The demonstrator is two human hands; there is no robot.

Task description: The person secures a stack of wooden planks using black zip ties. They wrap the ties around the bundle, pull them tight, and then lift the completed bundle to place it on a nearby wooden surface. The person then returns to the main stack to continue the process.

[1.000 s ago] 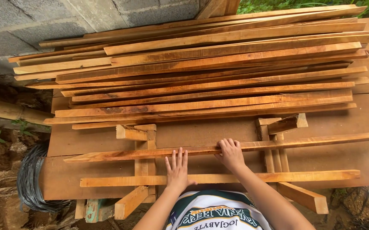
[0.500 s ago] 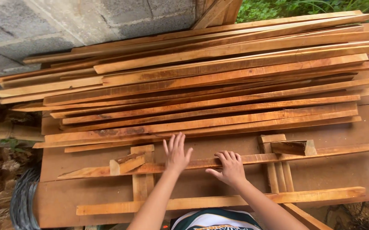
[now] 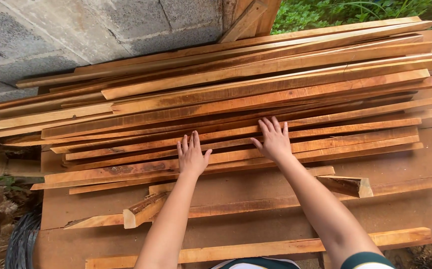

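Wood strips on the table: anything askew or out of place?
The stack of strips is loosely fanned, ends uneven. Two short offcuts, left and right, lie crooked among the front strips. Both hands, left and right, rest flat on the stack.

Outdoor woodwork yard: timber strips [image 3: 226, 99] on bench [image 3: 415, 164], block wall [image 3: 66, 35], greenery [image 3: 350, 12].

No packages, labels, signs or screens show anywhere in this view.

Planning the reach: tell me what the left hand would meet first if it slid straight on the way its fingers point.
Left hand lies flat on the slat pile, fingers pointing up it; it would probably meet the next, higher slats, though their depth is unclear.
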